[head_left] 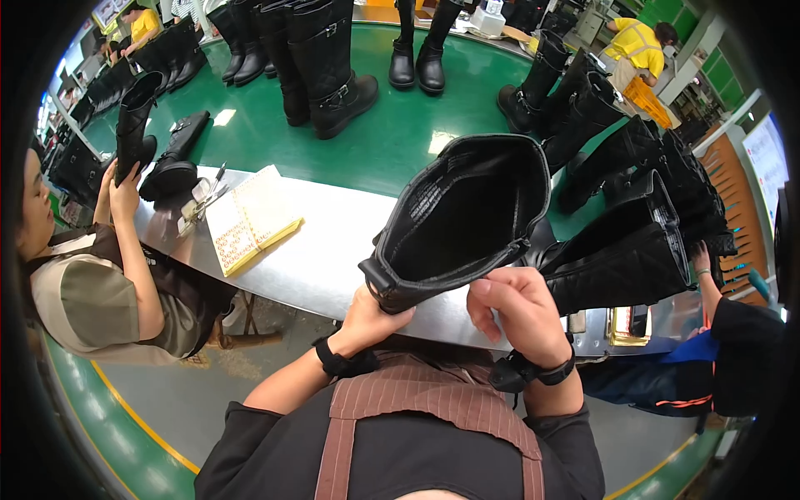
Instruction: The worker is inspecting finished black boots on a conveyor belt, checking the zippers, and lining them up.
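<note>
Tabletop (358, 162), smooth and green, spreads widest, its glossy surface throwing back patches of light, with a bright metal strip (333, 250) curving along the near edge. To the left, a co-worker (87, 304) in a light-coloured top and dark apron raises a slim black boot (133, 125) in both hands. Next in size comes the wearer's brown apron (425, 396), pinstriped cloth over a black shirt. Above the metal strip, directly before the wearer, is the held boot (467, 208), black and leather-like, its wide mouth turned up toward the camera, with a seamed lining and a thick loop on the rim. Farther back, a tall quilted boot (329, 71) stands upright, crossed by buckled straps; to the right, another quilted boot (621, 262) lies on its side, shaft gaping. A flat stack of sheets (254, 221), white over yellow, bears rows of reddish print and is bound by a thin band. The wearer's left hand (371, 321) grasps the held boot at its lower left side, some fingers hidden beneath. The right hand (525, 317) is loosely curled, thumb at the rim; whether it pinches the material cannot be told. Smallest is the pale lettering (427, 202) inside the lining, several lines too fine to read.
</note>
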Action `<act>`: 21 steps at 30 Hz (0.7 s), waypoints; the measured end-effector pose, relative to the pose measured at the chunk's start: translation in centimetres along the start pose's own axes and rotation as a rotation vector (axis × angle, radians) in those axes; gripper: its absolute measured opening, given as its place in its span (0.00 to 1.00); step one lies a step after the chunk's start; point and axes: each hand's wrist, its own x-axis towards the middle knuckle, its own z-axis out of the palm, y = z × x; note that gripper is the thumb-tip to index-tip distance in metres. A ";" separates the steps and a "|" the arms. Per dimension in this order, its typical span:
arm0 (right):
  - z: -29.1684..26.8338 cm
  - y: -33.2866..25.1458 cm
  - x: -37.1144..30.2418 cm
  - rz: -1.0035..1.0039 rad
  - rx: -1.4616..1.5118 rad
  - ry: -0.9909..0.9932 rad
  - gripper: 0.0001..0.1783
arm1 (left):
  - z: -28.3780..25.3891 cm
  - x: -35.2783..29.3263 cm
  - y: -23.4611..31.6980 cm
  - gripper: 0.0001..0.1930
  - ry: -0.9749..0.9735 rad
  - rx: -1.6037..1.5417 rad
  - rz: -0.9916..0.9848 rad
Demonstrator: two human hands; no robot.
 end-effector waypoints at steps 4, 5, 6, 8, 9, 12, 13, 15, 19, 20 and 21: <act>-0.2 -3.7 -2.3 -0.343 0.191 -0.139 0.21 | 0.6 0.0 -0.3 0.28 0.008 -0.086 0.044; -0.1 -3.9 -2.3 -0.266 0.176 -0.099 0.21 | 0.9 -0.2 -0.4 0.30 -0.004 -0.115 0.000; -0.1 -4.1 -2.3 -0.248 0.152 -0.058 0.22 | 1.1 -0.2 -0.5 0.33 -0.016 -0.144 -0.044; 0.1 -3.7 -2.0 -0.203 0.069 0.049 0.22 | 1.5 -0.3 -0.8 0.37 -0.030 -0.144 -0.086; 0.1 -3.5 -1.9 -0.271 0.111 0.012 0.22 | 1.6 -0.3 -1.0 0.40 -0.007 -0.116 -0.047; 0.4 -2.9 -1.7 -0.417 -0.030 -0.005 0.20 | 1.8 -0.2 -1.5 0.35 0.001 -0.123 -0.058; 0.4 -2.9 -1.7 -0.349 -0.061 0.027 0.20 | 1.8 -0.2 -1.5 0.34 0.004 -0.132 -0.061; 0.3 -3.0 -2.0 -0.457 -0.178 -0.059 0.19 | 1.8 -0.2 -1.2 0.31 0.007 -0.166 -0.073; -0.6 -3.1 -3.5 -0.424 -0.341 -0.057 0.14 | 2.0 0.0 0.2 0.25 0.063 -0.290 -0.127; -1.0 -2.9 -3.7 -0.529 -0.449 -0.028 0.10 | 2.0 0.1 0.5 0.23 0.103 -0.319 -0.146; -1.7 -2.9 -4.4 -0.701 -0.620 0.029 0.08 | 1.9 0.3 0.7 0.22 0.159 -0.340 -0.161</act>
